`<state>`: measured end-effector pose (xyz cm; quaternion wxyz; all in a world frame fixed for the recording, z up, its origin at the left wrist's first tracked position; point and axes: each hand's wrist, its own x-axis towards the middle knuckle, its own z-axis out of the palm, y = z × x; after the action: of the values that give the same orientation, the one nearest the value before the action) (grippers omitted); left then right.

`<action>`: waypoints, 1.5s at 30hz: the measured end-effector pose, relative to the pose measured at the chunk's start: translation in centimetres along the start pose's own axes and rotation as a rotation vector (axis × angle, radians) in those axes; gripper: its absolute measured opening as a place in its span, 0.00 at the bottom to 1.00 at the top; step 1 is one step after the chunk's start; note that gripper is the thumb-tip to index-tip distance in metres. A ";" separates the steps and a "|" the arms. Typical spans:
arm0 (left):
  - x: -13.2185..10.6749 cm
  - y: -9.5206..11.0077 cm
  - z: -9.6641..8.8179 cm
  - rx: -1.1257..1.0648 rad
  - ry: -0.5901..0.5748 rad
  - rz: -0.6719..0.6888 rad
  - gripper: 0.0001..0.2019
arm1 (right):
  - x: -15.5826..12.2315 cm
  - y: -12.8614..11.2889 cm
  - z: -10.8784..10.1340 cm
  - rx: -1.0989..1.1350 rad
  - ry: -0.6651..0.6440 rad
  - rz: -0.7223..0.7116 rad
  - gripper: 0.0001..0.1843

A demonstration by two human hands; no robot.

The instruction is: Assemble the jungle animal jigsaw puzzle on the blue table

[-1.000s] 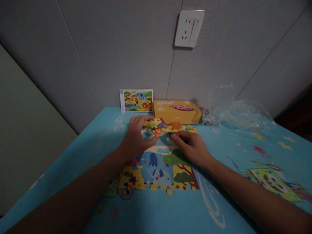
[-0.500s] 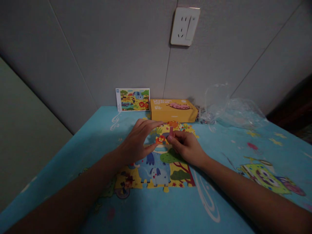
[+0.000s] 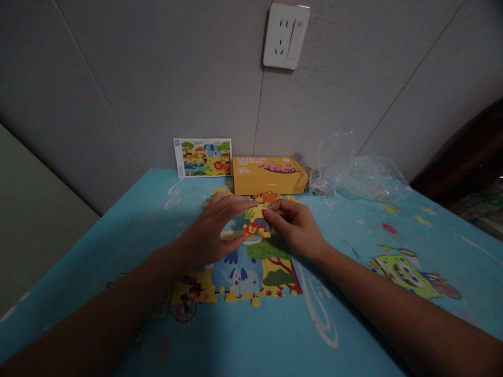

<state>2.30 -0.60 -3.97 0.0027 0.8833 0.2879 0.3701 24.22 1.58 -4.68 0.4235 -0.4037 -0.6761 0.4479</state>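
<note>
My left hand [image 3: 214, 228] curves round a small joined group of puzzle pieces [image 3: 251, 229] with a lion on it, fingertips at its top edge and thumb at its lower edge. At the right side of this group my right hand [image 3: 296, 228] pinches a puzzle piece; the fingers mostly cover it. Just below, on the blue cloth, lies a joined puzzle section [image 3: 247, 277] with blue elephants, a green tree and a yellow ground. Part of it is hidden behind my left hand and forearm.
A picture card [image 3: 206, 158] leans against the wall beside a yellow puzzle box [image 3: 270, 177]. More loose puzzle pieces [image 3: 268, 197] lie before the box. Crumpled clear plastic [image 3: 365, 178] rests at the back right. A wall socket [image 3: 286, 36] is above the cartoon-printed cloth [image 3: 251, 340].
The whole view has shifted slightly left and up. My right fingertips have turned the pinched piece, and its upright reddish edge no longer shows. The left hand keeps its hold.
</note>
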 end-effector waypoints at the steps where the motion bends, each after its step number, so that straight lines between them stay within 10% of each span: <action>1: 0.0 0.0 0.1 -0.001 -0.004 -0.018 0.28 | 0.0 -0.1 0.0 0.006 0.002 0.001 0.19; 19: -0.7 -0.6 1.0 -0.139 -0.087 -0.195 0.28 | -0.1 0.2 0.0 -0.027 -0.063 0.007 0.33; 26: -0.6 -0.6 0.6 -0.104 -0.077 -0.213 0.28 | 0.6 -0.2 -0.8 0.062 0.275 0.052 0.17; 33: -0.4 -0.7 0.2 -0.068 -0.061 -0.282 0.27 | 0.9 -1.2 -1.5 0.438 -0.129 0.279 0.19; 45: -0.2 -0.8 0.1 -0.104 -0.052 -0.326 0.26 | 1.0 -0.6 -1.5 0.518 -0.063 0.229 0.15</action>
<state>1.86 -0.05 -4.30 0.1157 0.8329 0.4076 0.3560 25.15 2.71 -3.51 0.4379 -0.3417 -0.5020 0.6629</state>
